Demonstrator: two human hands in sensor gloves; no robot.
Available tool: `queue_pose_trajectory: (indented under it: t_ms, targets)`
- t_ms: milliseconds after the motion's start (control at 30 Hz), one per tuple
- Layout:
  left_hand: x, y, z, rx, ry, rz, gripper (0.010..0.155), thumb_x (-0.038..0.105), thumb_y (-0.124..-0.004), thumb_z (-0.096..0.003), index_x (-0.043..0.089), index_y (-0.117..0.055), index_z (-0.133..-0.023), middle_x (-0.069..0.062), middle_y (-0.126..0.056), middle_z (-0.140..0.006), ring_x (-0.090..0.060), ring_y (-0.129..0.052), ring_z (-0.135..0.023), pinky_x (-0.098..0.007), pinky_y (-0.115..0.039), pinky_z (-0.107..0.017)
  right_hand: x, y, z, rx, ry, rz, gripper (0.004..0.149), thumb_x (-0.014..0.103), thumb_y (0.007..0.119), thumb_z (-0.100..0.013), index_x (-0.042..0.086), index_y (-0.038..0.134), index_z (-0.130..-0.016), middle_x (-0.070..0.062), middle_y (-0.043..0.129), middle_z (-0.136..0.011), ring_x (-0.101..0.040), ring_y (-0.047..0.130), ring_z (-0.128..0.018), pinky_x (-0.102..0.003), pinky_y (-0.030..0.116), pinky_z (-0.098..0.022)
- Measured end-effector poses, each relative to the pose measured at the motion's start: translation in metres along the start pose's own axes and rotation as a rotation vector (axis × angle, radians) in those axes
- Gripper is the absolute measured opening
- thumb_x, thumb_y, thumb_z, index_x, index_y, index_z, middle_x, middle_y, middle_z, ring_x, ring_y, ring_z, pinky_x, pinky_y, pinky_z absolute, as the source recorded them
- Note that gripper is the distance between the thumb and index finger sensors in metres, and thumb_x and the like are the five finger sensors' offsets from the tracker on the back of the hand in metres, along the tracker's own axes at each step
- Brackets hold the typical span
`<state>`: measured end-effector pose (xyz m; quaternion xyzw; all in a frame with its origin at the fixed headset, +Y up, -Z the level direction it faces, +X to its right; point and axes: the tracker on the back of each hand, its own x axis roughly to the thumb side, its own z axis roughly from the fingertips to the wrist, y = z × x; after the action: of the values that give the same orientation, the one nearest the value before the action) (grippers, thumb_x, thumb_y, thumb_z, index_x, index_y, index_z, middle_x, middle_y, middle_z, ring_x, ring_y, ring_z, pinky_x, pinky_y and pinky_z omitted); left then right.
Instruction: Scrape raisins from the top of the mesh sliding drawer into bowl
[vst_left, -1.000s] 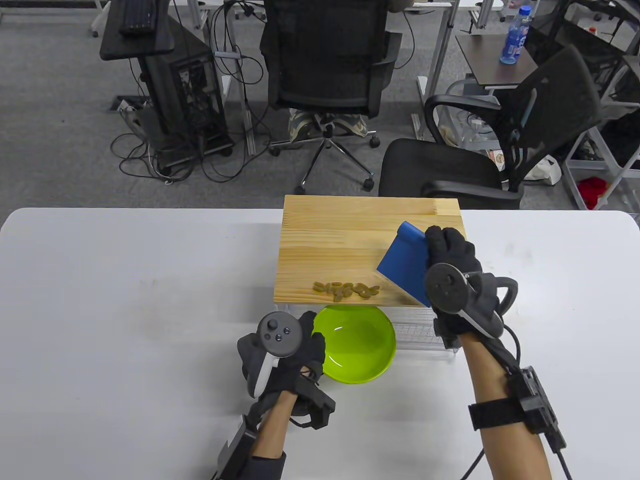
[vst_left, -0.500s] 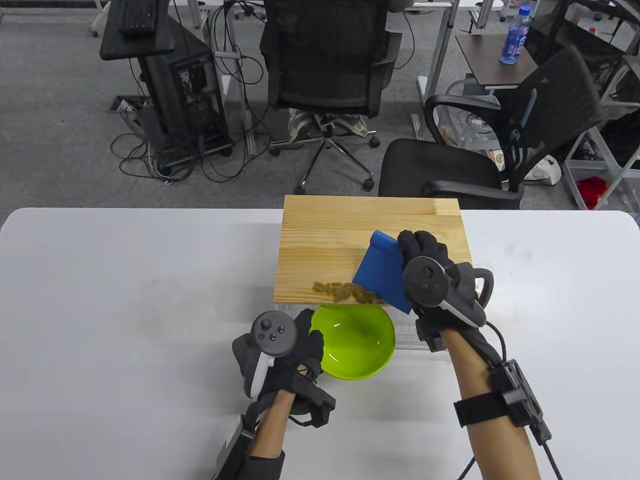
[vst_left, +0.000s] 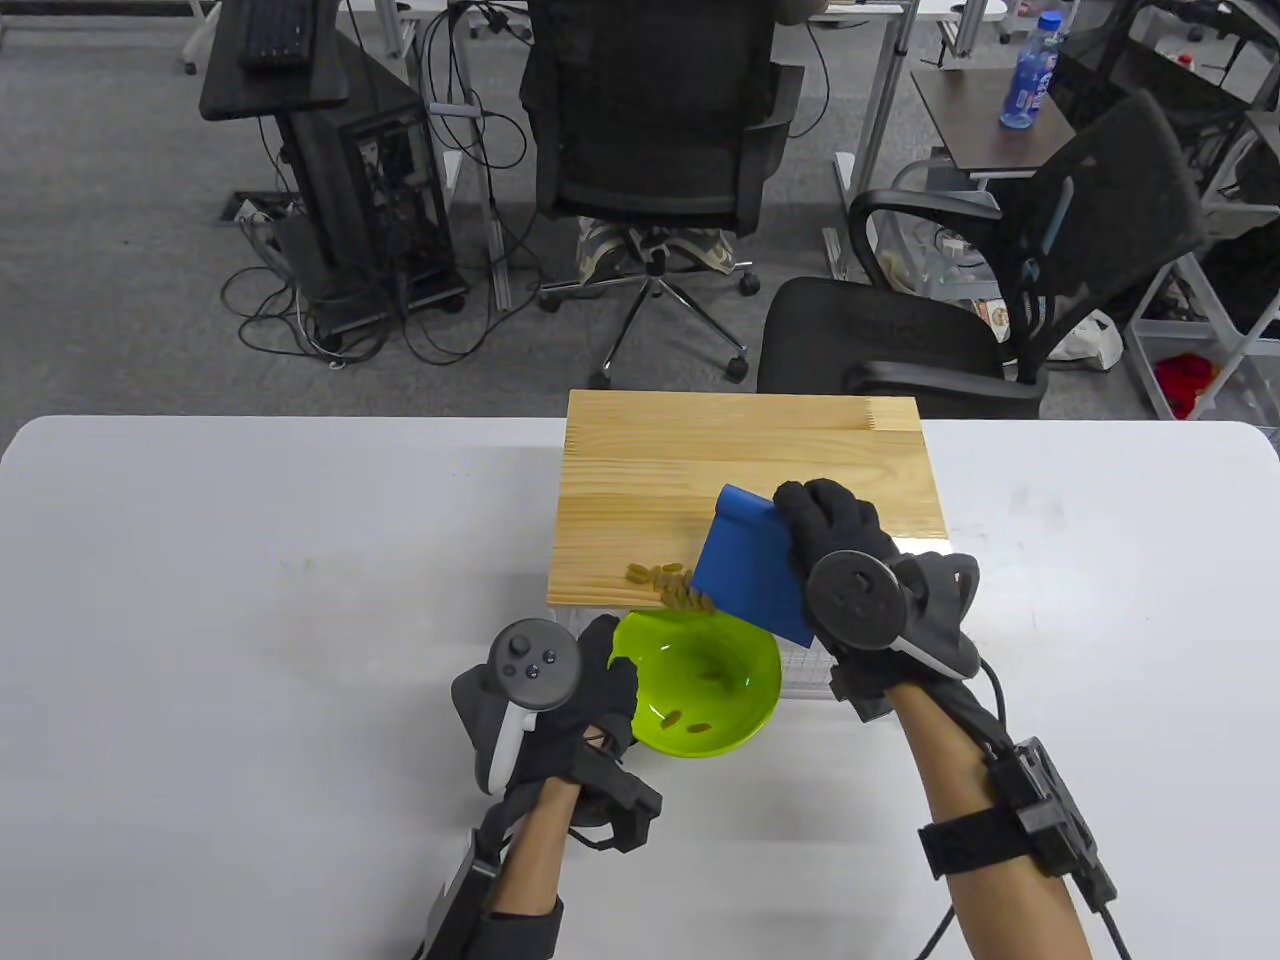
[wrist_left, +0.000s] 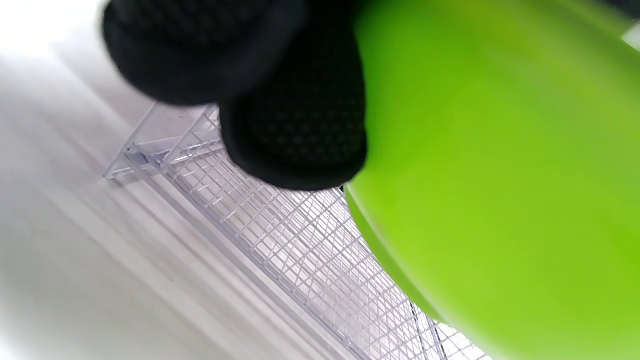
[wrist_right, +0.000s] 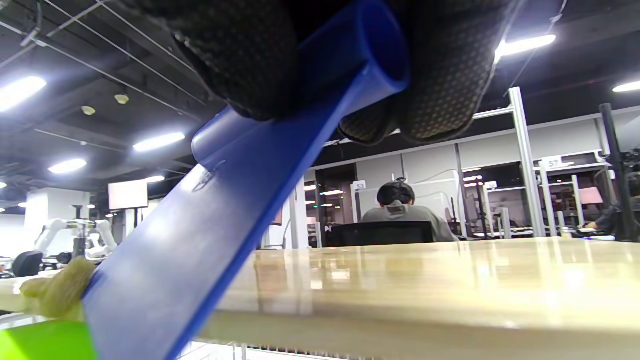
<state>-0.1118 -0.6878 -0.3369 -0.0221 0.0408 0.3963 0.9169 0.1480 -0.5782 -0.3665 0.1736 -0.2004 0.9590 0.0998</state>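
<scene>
table view – risk: raisins (vst_left: 672, 583) sit in a loose row at near edge of wooden top (vst_left: 740, 470); blue scraper (vst_left: 752, 568) meets only the row's R end. Judged: a skewed push could send the L-end ones past the rim of the green bowl (vst_left: 700, 690) onto the table (vst_left: 250, 600).
table view – R hand (vst_left: 850, 560): fingers curled round scraper's rolled handle, blade tilted down onto the board.
table view – L hand (vst_left: 560, 700): grips bowl's L rim, bowl just below board edge, tilted. If it drifts, the drop gap opens.
table view – raisins: small, tan-brown, wrinkled; a few already inside bowl.
L wrist view – bowl (wrist_left: 500, 175): blurred; gloved fingers (wrist_left: 300, 125) wrap the rim, mesh drawer (wrist_left: 300, 250) right behind. Judged: rim may knock the mesh.
R wrist view – scraper (wrist_right: 210, 235): clamped btwn fingers (wrist_right: 240, 55) and thumb; one pale raisin clump (wrist_right: 60, 292) at blade's edge, over the bowl's rim (wrist_right: 45, 342). Sticky ones could cling to the blade.
</scene>
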Motion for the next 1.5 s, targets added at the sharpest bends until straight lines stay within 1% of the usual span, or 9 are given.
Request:
queue_pose_trajectory:
  t_ms: [267,367,500,633,833,933,1167,1300,1500]
  targets:
    - [0.001,0.002,0.001,-0.002,0.001,-0.008,0.059,0.026,-0.080,-0.0531,0.008,-0.067,-0.108,-0.014,-0.096,-0.085,-0.016,-0.113,-0.026,-0.024,-0.098,-0.019,0.002,-0.007,0.005,-0.008,-0.059,-0.037,0.057,0.018,0.080,-0.053,0.012,0.058,-0.105,-0.017,0.059,-0.105,-0.045,0.082,-0.087,-0.058,0.076,-0.061]
    - [0.001,0.002,0.001,-0.002,0.003,-0.007,0.059,0.026,-0.080,-0.0531,0.008,-0.067,-0.108,-0.014,-0.096,-0.085,-0.016,-0.113,-0.026,-0.024,-0.098,-0.019,0.001,-0.011,0.002,-0.037,-0.035,-0.046,0.057,0.018,0.080,-0.053,0.012,0.057,-0.105,-0.017,0.060,-0.105,-0.045,0.082,-0.087,-0.058,0.076,-0.061]
    - [0.000,0.004,0.002,-0.001,0.008,-0.010,0.059,0.026,-0.080,-0.0532,0.008,-0.067,-0.108,-0.014,-0.096,-0.085,-0.016,-0.113,-0.026,-0.024,-0.098,-0.019,0.000,-0.012,-0.006,-0.087,0.051,-0.007,0.057,0.018,0.080,-0.053,0.011,0.057,-0.105,-0.018,0.059,-0.105,-0.045,0.081,-0.087,-0.058,0.076,-0.061]
    - [-0.001,0.005,0.002,0.006,0.014,-0.010,0.059,0.026,-0.080,-0.0531,0.008,-0.066,-0.108,-0.014,-0.096,-0.085,-0.016,-0.113,-0.026,-0.024,-0.098,-0.019,0.002,-0.003,-0.020,-0.110,0.137,0.045,0.057,0.017,0.080,-0.053,0.011,0.057,-0.105,-0.018,0.059,-0.105,-0.046,0.081,-0.087,-0.058,0.076,-0.061]
    - [-0.002,0.007,0.003,0.019,0.025,-0.009,0.060,0.026,-0.080,-0.0532,0.008,-0.066,-0.108,-0.014,-0.096,-0.085,-0.016,-0.113,-0.026,-0.024,-0.098,-0.019,0.012,0.018,-0.043,-0.046,0.168,0.140,0.057,0.017,0.080,-0.053,0.011,0.058,-0.105,-0.018,0.060,-0.104,-0.046,0.081,-0.086,-0.058,0.076,-0.060]
    - [-0.004,0.008,0.002,0.023,0.034,-0.010,0.060,0.026,-0.080,-0.0533,0.008,-0.066,-0.108,-0.014,-0.095,-0.085,-0.016,-0.113,-0.026,-0.025,-0.098,-0.019,0.017,0.025,-0.052,-0.029,0.179,0.106,0.057,0.017,0.079,-0.053,0.010,0.057,-0.105,-0.018,0.060,-0.104,-0.046,0.082,-0.087,-0.058,0.076,-0.060]
    - [-0.007,0.011,0.002,0.028,0.047,0.000,0.061,0.026,-0.080,-0.0534,0.007,-0.065,-0.109,-0.015,-0.095,-0.086,-0.016,-0.113,-0.026,-0.025,-0.098,-0.019,0.031,0.031,-0.057,-0.007,0.089,0.056,0.057,0.017,0.079,-0.053,0.011,0.057,-0.105,-0.018,0.059,-0.105,-0.046,0.081,-0.087,-0.059,0.076,-0.061]
    - [-0.007,0.012,0.002,0.032,0.048,-0.007,0.061,0.026,-0.080,-0.0533,0.007,-0.064,-0.109,-0.015,-0.095,-0.086,-0.016,-0.113,-0.026,-0.025,-0.098,-0.019,0.038,0.029,-0.054,0.000,0.032,0.048,0.057,0.017,0.079,-0.053,0.011,0.057,-0.105,-0.017,0.058,-0.106,-0.045,0.081,-0.088,-0.059,0.076,-0.061]
    - [-0.008,0.017,0.002,0.035,0.053,-0.019,0.061,0.026,-0.080,-0.0535,0.007,-0.063,-0.110,-0.015,-0.095,-0.086,-0.016,-0.113,-0.026,-0.025,-0.098,-0.019,0.044,0.025,-0.042,-0.013,-0.093,0.011,0.057,0.017,0.079,-0.052,0.012,0.057,-0.105,-0.016,0.059,-0.105,-0.045,0.081,-0.089,-0.058,0.075,-0.062]
